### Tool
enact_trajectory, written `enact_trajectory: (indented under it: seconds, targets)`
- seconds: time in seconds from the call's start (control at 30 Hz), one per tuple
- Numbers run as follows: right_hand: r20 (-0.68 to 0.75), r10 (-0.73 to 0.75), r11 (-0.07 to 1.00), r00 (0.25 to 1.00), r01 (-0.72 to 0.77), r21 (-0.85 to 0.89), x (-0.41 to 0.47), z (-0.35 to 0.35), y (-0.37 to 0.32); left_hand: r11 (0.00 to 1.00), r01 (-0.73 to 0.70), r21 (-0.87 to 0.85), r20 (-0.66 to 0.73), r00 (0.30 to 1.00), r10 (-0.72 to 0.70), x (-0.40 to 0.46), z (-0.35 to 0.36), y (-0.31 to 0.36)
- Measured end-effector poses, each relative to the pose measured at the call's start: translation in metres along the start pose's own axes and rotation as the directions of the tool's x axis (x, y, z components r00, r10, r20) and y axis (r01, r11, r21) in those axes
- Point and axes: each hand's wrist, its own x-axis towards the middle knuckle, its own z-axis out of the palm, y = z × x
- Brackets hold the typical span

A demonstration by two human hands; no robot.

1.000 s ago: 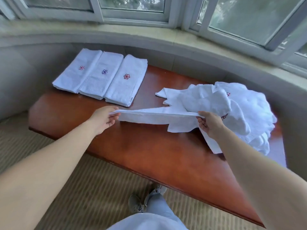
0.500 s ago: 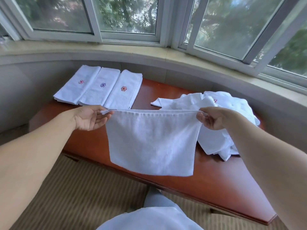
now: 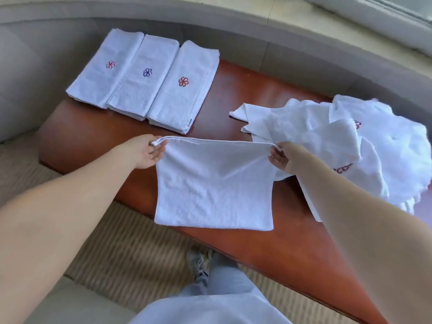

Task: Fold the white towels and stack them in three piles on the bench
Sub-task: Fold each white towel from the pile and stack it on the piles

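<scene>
A white towel [image 3: 214, 183] hangs spread out over the front part of the red-brown bench [image 3: 245, 94]. My left hand [image 3: 149, 152] pinches its upper left corner and my right hand [image 3: 284, 157] pinches its upper right corner. Its lower edge reaches the bench's near edge. Three folded piles lie side by side at the bench's far left: the left pile [image 3: 102, 71] with a red flower, the middle pile [image 3: 140, 78] with a blue flower, the right pile [image 3: 184, 87] with a red flower. A heap of unfolded white towels [image 3: 339, 136] lies at the right.
A curved grey wall and window sill [image 3: 257, 22] run behind the bench. Striped beige carpet [image 3: 121, 249] covers the floor in front. My leg and shoe [image 3: 198, 265] stand close to the bench's front edge.
The towel, drawn flat out of the heap a second ago, now hangs spread between both hands. It has come down lower over the bench, and my view has tilted downward.
</scene>
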Motion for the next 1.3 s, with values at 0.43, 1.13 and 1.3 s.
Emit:
enact_trajectory:
  seconds: [0.43,1.13,1.3]
  targets:
    - [0.01,-0.129,0.965,0.992,0.127,-0.229,-0.006,-0.027,0.038,0.936,-0.068,0.346,0.003,0.997,0.071,0.004,-0.038,-0.034]
    - [-0.075,-0.346,0.623,0.935,0.17,-0.763,0.034,-0.07,0.202,0.609,-0.272,0.745,0.093,0.946,0.31,0.083,-0.102,-0.184]
    - [-0.041,-0.339,0.521,0.94,0.151,-0.84,0.041,-0.064,0.215,0.298,-0.315,0.901,0.184,0.9,0.396,0.091,-0.099,-0.194]
